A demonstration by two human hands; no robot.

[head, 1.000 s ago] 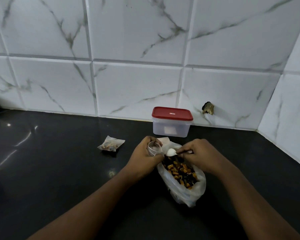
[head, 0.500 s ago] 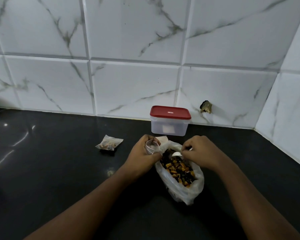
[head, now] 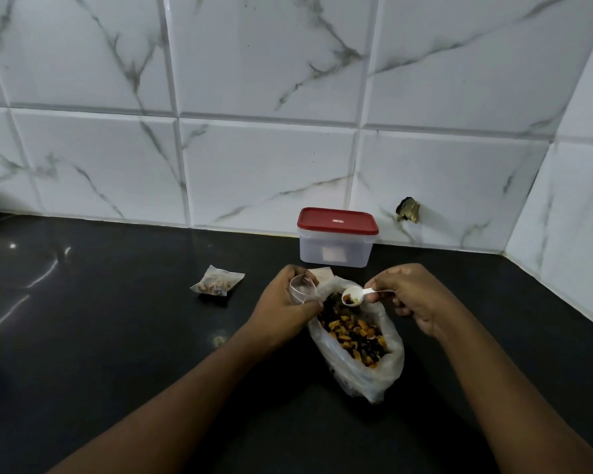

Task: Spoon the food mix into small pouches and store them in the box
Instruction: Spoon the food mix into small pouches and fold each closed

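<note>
Mix point(head: 355, 331) is being lifted just above the bag point(head: 387, 367) in a spoon point(head: 358, 295), dipped a moment ago and pinched by the right hand point(head: 413, 301), ready for tipping into the pouch point(head: 301, 289) being gripped by the left hand point(head: 285, 304) beside the bag.

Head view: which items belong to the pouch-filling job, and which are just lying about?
Job:
left hand holding the small pouch
right hand holding the loaded white spoon
plastic bag of food mix
filled pouch on the countertop
red-lidded box, lid on

Lying about:
hole in the wall tile
speck on the countertop
</note>
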